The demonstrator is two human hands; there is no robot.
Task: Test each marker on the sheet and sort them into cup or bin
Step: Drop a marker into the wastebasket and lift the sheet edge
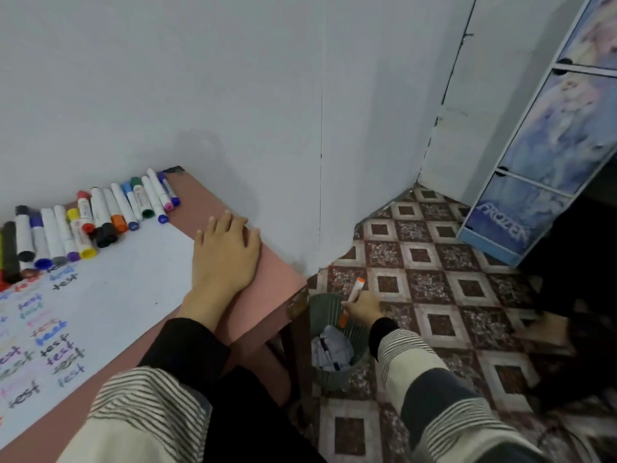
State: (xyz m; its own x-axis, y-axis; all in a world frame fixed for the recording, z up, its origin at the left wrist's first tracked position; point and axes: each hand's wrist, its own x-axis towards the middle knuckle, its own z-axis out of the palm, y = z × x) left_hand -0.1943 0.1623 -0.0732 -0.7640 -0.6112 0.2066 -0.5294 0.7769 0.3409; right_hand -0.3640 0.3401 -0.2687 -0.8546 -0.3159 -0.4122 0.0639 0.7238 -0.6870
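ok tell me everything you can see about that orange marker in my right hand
The orange marker has a whitish barrel with an orange cap at its upper end and an orange tip or end piece at the lower end; it looks like plastic. It is tilted, upper end leaning away to the right. The right hand holds it around the middle, above the rim of the green slatted bin on the tiled floor, beside the table leg. Nothing else touches it. Any label is too blurred to read.
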